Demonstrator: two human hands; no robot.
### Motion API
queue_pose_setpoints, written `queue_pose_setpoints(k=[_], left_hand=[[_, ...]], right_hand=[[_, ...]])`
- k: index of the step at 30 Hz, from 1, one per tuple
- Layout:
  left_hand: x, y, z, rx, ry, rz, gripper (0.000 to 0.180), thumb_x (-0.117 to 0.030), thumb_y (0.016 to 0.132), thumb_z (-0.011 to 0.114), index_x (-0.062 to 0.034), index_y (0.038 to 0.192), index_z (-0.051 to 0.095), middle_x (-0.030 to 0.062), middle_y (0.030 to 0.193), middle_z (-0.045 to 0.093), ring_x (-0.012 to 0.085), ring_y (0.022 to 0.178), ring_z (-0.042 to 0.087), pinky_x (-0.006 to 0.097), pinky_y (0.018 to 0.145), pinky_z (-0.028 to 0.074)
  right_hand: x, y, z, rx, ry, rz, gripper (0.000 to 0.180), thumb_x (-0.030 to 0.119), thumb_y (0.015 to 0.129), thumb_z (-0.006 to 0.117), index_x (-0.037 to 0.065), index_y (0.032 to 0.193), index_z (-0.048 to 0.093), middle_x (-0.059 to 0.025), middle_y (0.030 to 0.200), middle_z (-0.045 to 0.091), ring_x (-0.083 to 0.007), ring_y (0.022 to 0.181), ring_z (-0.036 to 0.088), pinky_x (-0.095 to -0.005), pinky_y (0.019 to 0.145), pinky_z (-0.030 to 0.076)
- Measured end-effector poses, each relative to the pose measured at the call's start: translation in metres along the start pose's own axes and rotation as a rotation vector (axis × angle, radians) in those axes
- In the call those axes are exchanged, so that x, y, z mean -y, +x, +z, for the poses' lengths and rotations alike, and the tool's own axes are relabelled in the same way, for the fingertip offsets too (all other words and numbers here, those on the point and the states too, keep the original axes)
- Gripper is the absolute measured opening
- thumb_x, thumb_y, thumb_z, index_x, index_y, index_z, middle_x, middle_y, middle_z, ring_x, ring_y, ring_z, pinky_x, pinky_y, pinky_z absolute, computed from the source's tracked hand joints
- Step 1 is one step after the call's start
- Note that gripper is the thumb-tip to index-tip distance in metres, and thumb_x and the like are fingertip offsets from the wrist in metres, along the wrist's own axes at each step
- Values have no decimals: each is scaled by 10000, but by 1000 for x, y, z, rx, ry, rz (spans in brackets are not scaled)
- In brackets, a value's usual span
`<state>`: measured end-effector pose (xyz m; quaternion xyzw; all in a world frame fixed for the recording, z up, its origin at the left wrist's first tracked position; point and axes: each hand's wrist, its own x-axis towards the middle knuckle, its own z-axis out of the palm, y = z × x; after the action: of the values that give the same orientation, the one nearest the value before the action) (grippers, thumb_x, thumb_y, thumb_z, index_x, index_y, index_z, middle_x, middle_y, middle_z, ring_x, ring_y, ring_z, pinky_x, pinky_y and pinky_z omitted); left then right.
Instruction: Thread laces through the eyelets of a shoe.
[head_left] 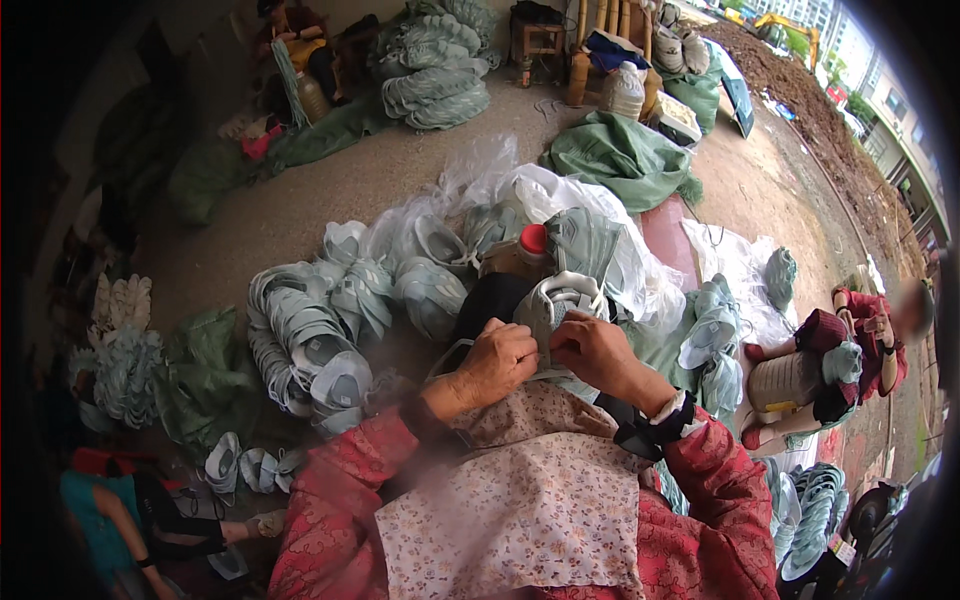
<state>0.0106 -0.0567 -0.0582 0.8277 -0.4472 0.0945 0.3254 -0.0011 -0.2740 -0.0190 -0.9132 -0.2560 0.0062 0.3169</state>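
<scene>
A pale grey-green shoe upper (pixel 553 302) with a white edge rests over my lap, its opening turned upward. At its left side my left hand (pixel 494 366) is closed, with the fingertips pinched together near the upper's edge. My right hand (pixel 598 352) is closed too, its bent fingers pressed on the upper's near right edge. The two hands are a short way apart, and what lies right under the fingertips is hidden. Just beyond the upper stands a bottle with a red cap (pixel 533 239). A flowered apron (pixel 515 500) covers my lap.
Stacked shoe uppers (pixel 300 315) lie to the left, with loose ones beyond my hands. White plastic sheeting (pixel 635 265) and a green sack (pixel 620 160) lie farther off. Seated people work at the right (pixel 868 335), lower left (pixel 120 520) and far left (pixel 295 40).
</scene>
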Motion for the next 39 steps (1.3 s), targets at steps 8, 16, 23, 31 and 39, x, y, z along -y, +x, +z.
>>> queue_pose_setpoints(k=[8,16,23,31,39], left_hand=[[5,1,7,-39,-101,-60,118,-116,829,602,-61,732,566,78,749,505,278,740,542,399,693,383],[-2,-8,9,-68,-67,-61,140,-110,835,588,-55,716,541,89,753,515,306,732,546,416,675,406],[1,-12,10,-102,-100,-105,154,-139,875,575,-53,749,558,87,762,515,293,724,535,402,679,399],[4,-11,8,-8,-156,-102,162,-175,919,582,-60,808,609,68,786,508,251,766,527,373,718,358],[0,-6,9,-16,-92,-77,137,-151,872,594,-76,758,591,62,771,515,254,752,543,382,708,369]], right_hand=[[-16,1,-3,63,234,-5,140,102,764,725,67,894,686,-61,880,612,-245,775,653,-341,702,521],[-17,-3,0,55,230,-56,119,24,775,738,15,869,665,-64,851,598,-195,767,629,-303,707,512],[-12,-1,1,77,189,107,119,12,769,737,7,861,661,-69,845,599,-194,789,628,-293,731,509],[-25,1,-5,67,496,-2,94,-34,804,743,15,870,699,-7,861,620,-100,811,604,-254,730,494],[-27,-2,-5,82,543,-3,80,-8,820,756,25,873,705,5,859,623,-96,813,607,-249,732,497]])
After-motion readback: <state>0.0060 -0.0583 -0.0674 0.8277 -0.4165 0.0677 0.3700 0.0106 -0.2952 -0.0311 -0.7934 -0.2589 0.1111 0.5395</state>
